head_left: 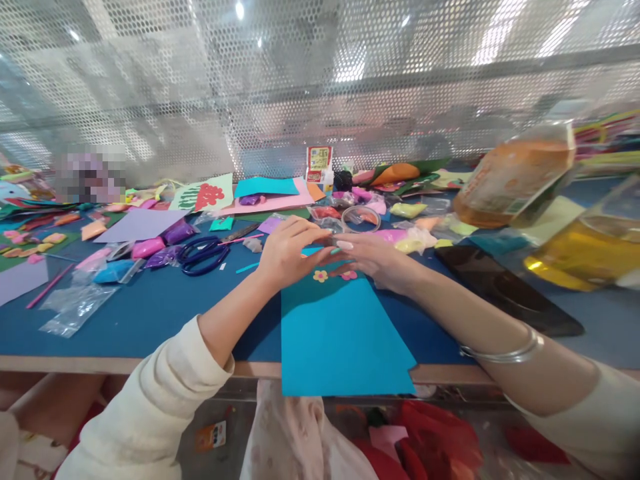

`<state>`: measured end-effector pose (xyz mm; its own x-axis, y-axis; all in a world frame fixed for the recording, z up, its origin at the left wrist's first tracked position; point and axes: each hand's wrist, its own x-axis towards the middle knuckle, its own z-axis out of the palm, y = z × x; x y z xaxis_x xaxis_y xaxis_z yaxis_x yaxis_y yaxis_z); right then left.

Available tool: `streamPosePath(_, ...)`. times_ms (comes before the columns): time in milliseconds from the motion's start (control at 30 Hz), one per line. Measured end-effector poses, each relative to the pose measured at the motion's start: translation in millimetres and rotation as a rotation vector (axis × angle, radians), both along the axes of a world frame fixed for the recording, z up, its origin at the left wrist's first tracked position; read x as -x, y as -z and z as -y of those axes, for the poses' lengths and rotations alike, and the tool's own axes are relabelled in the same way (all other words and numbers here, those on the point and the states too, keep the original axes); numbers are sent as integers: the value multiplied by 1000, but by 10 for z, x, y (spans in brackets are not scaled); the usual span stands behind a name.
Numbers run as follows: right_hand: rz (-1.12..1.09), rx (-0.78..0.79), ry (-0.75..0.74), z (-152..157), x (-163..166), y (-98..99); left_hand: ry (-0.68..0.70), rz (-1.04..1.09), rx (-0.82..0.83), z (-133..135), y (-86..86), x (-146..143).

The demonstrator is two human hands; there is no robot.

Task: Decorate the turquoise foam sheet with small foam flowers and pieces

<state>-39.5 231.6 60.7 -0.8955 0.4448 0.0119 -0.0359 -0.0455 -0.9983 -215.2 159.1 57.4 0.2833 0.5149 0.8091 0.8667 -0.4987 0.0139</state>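
My left hand (290,250) and my right hand (375,259) meet fingertip to fingertip above the far end of a bright blue sheet of paper (335,340). Both have their fingers drawn together in a pinch. A tiny greenish spot shows between the fingertips, too small to name. On the sheet just below the fingers sit a yellow flower (321,276) and a pink flower (349,275), the pink one partly covered by my right hand. The sheet's near end hangs over the table edge, with a notch at its right corner.
Blue-handled scissors (203,257) lie left of my left hand. A dark phone (505,290) rests by my right forearm, near an orange drink bottle (515,177) and a container of yellow liquid (590,250). Several bags of coloured clay (177,231) and papers cover the back.
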Motion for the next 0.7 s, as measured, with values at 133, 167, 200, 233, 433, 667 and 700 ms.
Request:
streamPosePath(133, -37, -31, 34, 16, 11, -15, -27, 29, -30, 19, -35, 9)
streamPosePath(167, -42, -18, 58, 25, 12, -23, -24, 23, -20, 25, -41, 8)
streamPosePath(200, -49, 1, 81, 34, 12, -32, -21, 15, -8, 32, -47, 5)
streamPosePath(233, -60, 21, 100, 44, 12, -42, -17, 7, 5, 40, -51, 1)
streamPosePath(433, -126, 57, 147, 53, 14, -35, -9, 17, 23, 53, -51, -10)
streamPosePath(667, -134, -16, 194, 9, 55, 51, -17, 31, 35, 71, -40, -41)
streamPosePath(700, -102, -25, 200, 13, 59, 51, -34, 64, 27, 80, -40, -53)
